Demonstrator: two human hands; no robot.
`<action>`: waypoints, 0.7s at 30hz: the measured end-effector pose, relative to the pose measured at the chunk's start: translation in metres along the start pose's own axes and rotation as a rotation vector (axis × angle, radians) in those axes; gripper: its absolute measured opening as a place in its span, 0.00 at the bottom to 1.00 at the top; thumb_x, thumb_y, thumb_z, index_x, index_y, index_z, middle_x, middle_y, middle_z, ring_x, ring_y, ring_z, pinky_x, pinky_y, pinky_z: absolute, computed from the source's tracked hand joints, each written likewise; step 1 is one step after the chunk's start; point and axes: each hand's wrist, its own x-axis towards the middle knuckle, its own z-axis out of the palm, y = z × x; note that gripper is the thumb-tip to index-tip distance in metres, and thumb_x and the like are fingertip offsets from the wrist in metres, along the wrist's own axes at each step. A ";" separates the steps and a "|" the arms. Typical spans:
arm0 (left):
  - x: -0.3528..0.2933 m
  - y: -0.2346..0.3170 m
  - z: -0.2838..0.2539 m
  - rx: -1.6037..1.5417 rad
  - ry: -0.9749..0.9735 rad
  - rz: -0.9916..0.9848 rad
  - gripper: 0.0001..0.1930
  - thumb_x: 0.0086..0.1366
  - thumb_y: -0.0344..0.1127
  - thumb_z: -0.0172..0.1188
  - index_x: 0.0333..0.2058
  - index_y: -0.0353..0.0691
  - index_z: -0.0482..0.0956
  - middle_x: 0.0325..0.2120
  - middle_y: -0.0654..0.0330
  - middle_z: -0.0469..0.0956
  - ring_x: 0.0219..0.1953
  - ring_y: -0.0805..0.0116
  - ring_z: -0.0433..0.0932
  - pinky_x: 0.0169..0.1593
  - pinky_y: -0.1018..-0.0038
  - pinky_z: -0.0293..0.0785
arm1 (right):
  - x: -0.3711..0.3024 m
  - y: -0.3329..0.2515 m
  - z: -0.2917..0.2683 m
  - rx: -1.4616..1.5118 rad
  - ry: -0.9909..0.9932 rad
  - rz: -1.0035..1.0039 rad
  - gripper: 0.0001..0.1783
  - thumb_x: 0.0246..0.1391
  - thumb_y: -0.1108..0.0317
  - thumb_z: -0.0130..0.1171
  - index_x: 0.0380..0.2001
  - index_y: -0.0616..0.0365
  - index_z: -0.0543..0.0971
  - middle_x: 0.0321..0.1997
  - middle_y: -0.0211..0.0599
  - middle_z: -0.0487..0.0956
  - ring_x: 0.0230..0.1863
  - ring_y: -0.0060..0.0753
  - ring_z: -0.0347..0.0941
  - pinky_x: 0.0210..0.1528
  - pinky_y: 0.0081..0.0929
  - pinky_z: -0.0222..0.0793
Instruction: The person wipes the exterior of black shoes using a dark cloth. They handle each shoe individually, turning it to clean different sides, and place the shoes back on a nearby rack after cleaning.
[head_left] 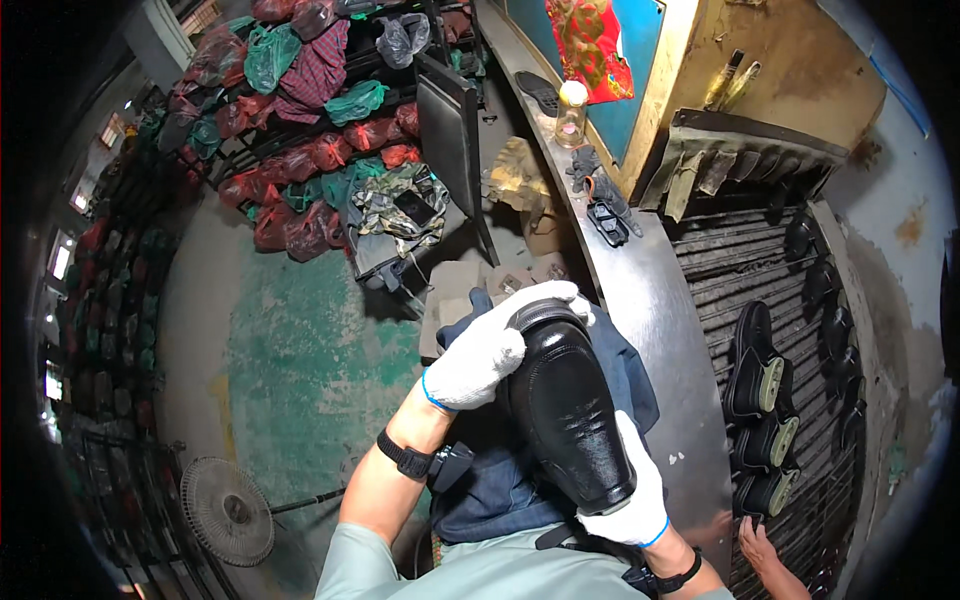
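Note:
A glossy black leather shoe [565,415] lies over my lap, tilted, with one end away from me and the other close to my body. Its far end is gripped by my left hand [478,352], in a white knit glove, with the fingers curled over the edge. Around the near end closes my right hand [638,498], gloved the same way; part of its fingers is hidden under the shoe. The sole is out of sight. Beneath the shoe are dark blue trousers [490,495].
A metal ledge [680,370] runs along my right, bearing a bottle [571,115] and a dark sole [537,92]. Beyond it, black shoes [752,360] stand on a slatted rack [715,265], where another person's hand [757,545] reaches in. A fan [228,510] and chair [447,140] are leftward.

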 end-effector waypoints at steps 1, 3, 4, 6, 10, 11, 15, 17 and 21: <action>0.000 0.000 0.000 0.015 0.000 -0.003 0.62 0.60 0.82 0.66 0.76 0.34 0.66 0.68 0.45 0.79 0.70 0.53 0.77 0.76 0.55 0.70 | -0.001 0.002 -0.001 0.000 -0.002 0.004 0.64 0.39 0.65 0.86 0.78 0.73 0.63 0.72 0.59 0.77 0.72 0.52 0.77 0.77 0.44 0.70; 0.001 0.001 0.000 0.047 0.002 -0.008 0.63 0.60 0.83 0.65 0.76 0.33 0.66 0.67 0.45 0.79 0.70 0.53 0.77 0.76 0.55 0.69 | -0.002 0.008 -0.001 0.007 0.002 0.011 0.65 0.39 0.64 0.86 0.78 0.73 0.63 0.73 0.59 0.77 0.73 0.52 0.76 0.77 0.44 0.69; 0.002 0.001 0.000 0.050 -0.003 -0.010 0.63 0.60 0.83 0.64 0.76 0.33 0.66 0.68 0.45 0.79 0.71 0.53 0.77 0.77 0.56 0.69 | -0.002 0.012 -0.001 0.014 0.008 0.016 0.65 0.40 0.64 0.86 0.78 0.73 0.63 0.73 0.59 0.77 0.74 0.52 0.76 0.78 0.44 0.69; 0.002 0.000 0.001 0.055 -0.011 -0.015 0.63 0.60 0.84 0.64 0.76 0.33 0.66 0.68 0.45 0.78 0.72 0.53 0.76 0.77 0.56 0.68 | -0.001 0.014 0.000 0.006 0.013 0.020 0.65 0.39 0.64 0.86 0.78 0.73 0.63 0.74 0.59 0.77 0.74 0.52 0.76 0.78 0.43 0.68; -0.004 -0.009 -0.005 0.037 0.011 -0.001 0.60 0.63 0.78 0.67 0.77 0.33 0.65 0.71 0.44 0.76 0.74 0.52 0.73 0.79 0.57 0.64 | 0.007 0.017 0.002 -0.046 0.005 -0.018 0.65 0.39 0.63 0.87 0.78 0.73 0.64 0.74 0.60 0.77 0.74 0.53 0.76 0.79 0.43 0.67; -0.006 -0.008 -0.006 0.087 0.015 0.006 0.59 0.64 0.76 0.69 0.77 0.33 0.65 0.71 0.45 0.76 0.75 0.52 0.72 0.80 0.57 0.63 | 0.008 0.020 0.003 -0.061 0.003 -0.034 0.65 0.39 0.63 0.87 0.78 0.73 0.64 0.74 0.60 0.77 0.74 0.53 0.76 0.79 0.43 0.67; -0.007 0.021 -0.007 0.203 -0.002 0.010 0.52 0.64 0.61 0.75 0.77 0.32 0.67 0.72 0.48 0.76 0.75 0.55 0.73 0.80 0.59 0.62 | 0.016 0.037 0.013 -0.081 0.001 -0.105 0.64 0.39 0.63 0.86 0.77 0.73 0.64 0.74 0.60 0.76 0.74 0.55 0.75 0.80 0.44 0.66; -0.001 0.051 -0.006 0.261 -0.054 0.023 0.50 0.61 0.51 0.80 0.75 0.32 0.70 0.71 0.50 0.77 0.73 0.57 0.75 0.79 0.60 0.65 | 0.026 0.049 0.013 -0.057 -0.015 -0.162 0.65 0.39 0.62 0.85 0.78 0.72 0.62 0.75 0.59 0.75 0.75 0.55 0.74 0.80 0.46 0.65; 0.012 0.131 0.023 0.882 -0.106 -0.071 0.46 0.55 0.45 0.85 0.71 0.39 0.78 0.62 0.57 0.87 0.60 0.66 0.87 0.67 0.65 0.81 | 0.068 0.066 0.004 -0.255 -0.164 -0.296 0.68 0.44 0.60 0.84 0.81 0.72 0.54 0.78 0.60 0.69 0.79 0.58 0.66 0.81 0.50 0.63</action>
